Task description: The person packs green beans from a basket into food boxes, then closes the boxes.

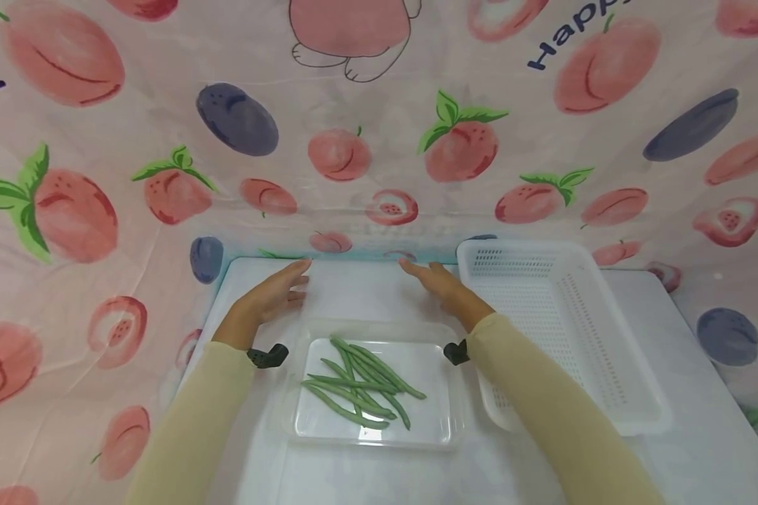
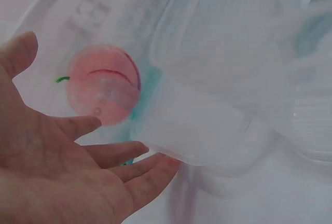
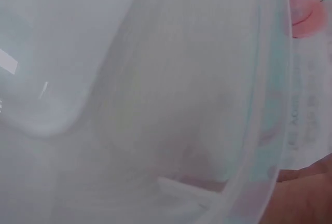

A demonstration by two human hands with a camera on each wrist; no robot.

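Several green beans (image 1: 360, 386) lie loosely crossed in a clear plastic container (image 1: 379, 443) on the white table. My left hand (image 1: 271, 298) is held beyond its far left corner, fingers extended, thumb up, holding nothing. Over at the far right corner my right hand (image 1: 445, 286) reaches forward, fingers extended, its palm side towards the left. In the left wrist view, the spread fingers of my left hand (image 2: 78, 162) are by the clear container's edge; contact cannot be told. The container's wall (image 3: 181, 79) fills much of the right wrist view, with part of my right hand (image 3: 306, 198) outside it.
A white perforated basket (image 1: 606, 351) stands at the right, partly behind my right forearm. Fruit-printed cloth (image 1: 379, 161) hangs behind the white table (image 1: 354, 287) and along its sides. Each wrist wears a small black device (image 1: 268, 356).
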